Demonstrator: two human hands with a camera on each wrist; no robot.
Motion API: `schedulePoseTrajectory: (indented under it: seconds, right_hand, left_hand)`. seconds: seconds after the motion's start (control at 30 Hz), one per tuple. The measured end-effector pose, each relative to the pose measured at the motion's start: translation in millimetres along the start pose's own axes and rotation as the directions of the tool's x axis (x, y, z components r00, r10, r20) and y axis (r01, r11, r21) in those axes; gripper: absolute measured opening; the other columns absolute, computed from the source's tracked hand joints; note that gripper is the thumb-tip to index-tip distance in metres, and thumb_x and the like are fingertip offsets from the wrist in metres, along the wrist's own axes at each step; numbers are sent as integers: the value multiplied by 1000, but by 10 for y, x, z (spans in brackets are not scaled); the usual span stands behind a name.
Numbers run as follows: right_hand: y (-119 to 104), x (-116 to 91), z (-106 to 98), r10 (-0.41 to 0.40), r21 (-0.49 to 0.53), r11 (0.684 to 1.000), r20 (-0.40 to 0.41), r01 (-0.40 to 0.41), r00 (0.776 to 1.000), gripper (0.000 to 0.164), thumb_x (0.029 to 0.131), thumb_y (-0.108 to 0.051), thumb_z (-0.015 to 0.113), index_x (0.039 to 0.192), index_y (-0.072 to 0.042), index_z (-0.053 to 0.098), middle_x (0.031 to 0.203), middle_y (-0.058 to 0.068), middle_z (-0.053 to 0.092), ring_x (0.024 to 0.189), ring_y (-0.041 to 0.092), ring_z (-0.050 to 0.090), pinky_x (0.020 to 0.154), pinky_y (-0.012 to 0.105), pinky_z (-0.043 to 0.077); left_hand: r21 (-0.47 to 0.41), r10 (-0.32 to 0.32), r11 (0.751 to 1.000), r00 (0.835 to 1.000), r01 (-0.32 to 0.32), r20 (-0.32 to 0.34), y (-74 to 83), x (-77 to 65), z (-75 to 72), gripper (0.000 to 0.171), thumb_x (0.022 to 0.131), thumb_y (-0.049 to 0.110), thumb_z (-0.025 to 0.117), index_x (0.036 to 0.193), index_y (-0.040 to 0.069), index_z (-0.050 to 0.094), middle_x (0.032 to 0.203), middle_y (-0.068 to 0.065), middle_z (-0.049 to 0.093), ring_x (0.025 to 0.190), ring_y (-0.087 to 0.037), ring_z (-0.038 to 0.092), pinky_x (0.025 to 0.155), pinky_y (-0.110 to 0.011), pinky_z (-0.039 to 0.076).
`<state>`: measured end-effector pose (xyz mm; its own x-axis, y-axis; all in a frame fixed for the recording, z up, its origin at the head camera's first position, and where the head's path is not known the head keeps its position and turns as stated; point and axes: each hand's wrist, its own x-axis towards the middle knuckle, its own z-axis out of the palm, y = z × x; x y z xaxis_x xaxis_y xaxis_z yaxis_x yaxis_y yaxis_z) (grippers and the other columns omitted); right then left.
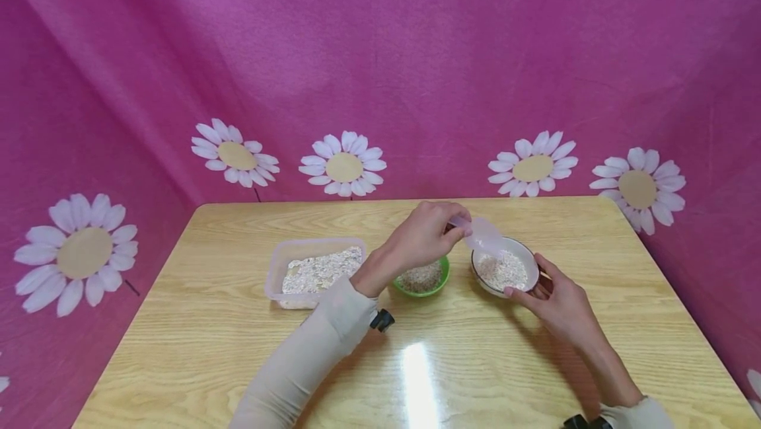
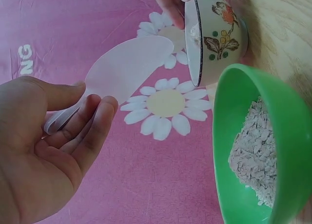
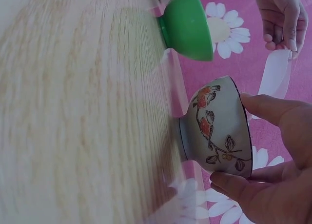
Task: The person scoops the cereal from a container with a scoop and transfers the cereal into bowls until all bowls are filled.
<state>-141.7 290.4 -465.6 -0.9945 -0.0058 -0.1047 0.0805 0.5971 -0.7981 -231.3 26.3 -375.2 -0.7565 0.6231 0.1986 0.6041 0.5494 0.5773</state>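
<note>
My left hand (image 1: 429,234) pinches a translucent plastic scoop (image 1: 484,237) by its handle. The scoop's head hangs tilted over a white ceramic bowl (image 1: 531,262) with a dark rim; painted flowers and leaves show on its side in both wrist views. Flakes, pale like oats, lie inside the bowl (image 2: 222,38). With thumb and fingers at the rim, my right hand (image 1: 561,303) holds the bowl from the right side (image 3: 219,129). Just left of it stands a green bowl (image 1: 429,292) holding brownish flakes, partly under my left wrist.
A translucent rectangular tub (image 1: 275,277) of pale flakes sits at the left, partly behind my left forearm. The wooden table (image 1: 475,363) meets a pink cloth (image 1: 416,72) printed with white daisies at its back edge.
</note>
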Motion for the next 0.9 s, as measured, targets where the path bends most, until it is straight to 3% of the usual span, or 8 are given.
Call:
schedulePoseTrajectory:
  seconds: [0.17, 0.23, 0.33, 0.43, 0.63, 0.77, 0.9]
  right_hand:
    - [11, -5, -1, 7, -8, 1000, -1, -7, 1000, 106, 96, -38, 84, 165, 13, 21, 161, 40, 41, 144, 48, 53, 95, 15, 55]
    - [6, -7, 0, 5, -9, 1000, 0, -5, 1000, 107, 96, -39, 84, 165, 13, 21, 162, 40, 40, 145, 49, 52, 100, 24, 56]
    - [-25, -20, -10, -18, -27, 999, -19, 18, 1000, 106, 95, -38, 84, 164, 13, 21, 163, 40, 37, 148, 51, 48, 105, 34, 53]
    - [-93, -42, -33, -74, -71, 995, -71, 68, 995, 104, 94, -34, 86, 164, 13, 25, 165, 39, 35, 150, 55, 44, 108, 46, 47]
    - [-333, -62, -7, -189, -145, 975, -149, 167, 971, 97, 91, -29, 88, 162, 9, 34, 165, 35, 39, 145, 57, 48, 113, 61, 44]
    - [-532, -37, 106, -179, -121, 979, -103, 167, 978, 99, 92, -33, 87, 164, 5, 32, 167, 32, 38, 148, 54, 47, 117, 64, 44]
    - [-689, 8, 268, -181, -85, 981, -55, 176, 982, 97, 95, -36, 85, 166, 3, 31, 170, 29, 36, 151, 49, 46, 117, 61, 46]
  left_hand:
    - [-42, -6, 999, 1000, 6, -5, -20, -14, 23, 24, 109, 18, 66, 125, 3, 74, 119, -9, 81, 110, -18, 78, 92, -23, 59]
    - [-75, -24, 997, 1000, 23, -8, -49, -56, 24, 23, 109, 20, 65, 124, 5, 75, 118, -7, 81, 108, -15, 77, 91, -22, 58]
    - [-167, -67, 984, 997, 61, -29, -136, -179, 2, 22, 109, 20, 66, 123, 7, 75, 114, -5, 80, 103, -12, 75, 90, -22, 58]
    - [-275, -135, 955, 988, 109, -79, -263, -369, -69, 20, 108, 19, 68, 123, 7, 75, 111, -6, 80, 98, -14, 76, 87, -25, 60]
    - [-372, -268, 912, 937, 171, -226, -570, -817, -317, 19, 105, 15, 71, 121, 6, 74, 102, -11, 82, 90, -23, 80, 77, -27, 60]
    - [-395, -328, 896, 901, 202, -284, -740, -1079, -487, 20, 105, 15, 71, 122, 5, 74, 99, -15, 81, 89, -28, 80, 74, -27, 60]
    - [-421, -383, 876, 871, 237, -307, -879, -1314, -618, 22, 105, 14, 70, 124, 2, 73, 99, -18, 80, 90, -29, 80, 76, -25, 61]
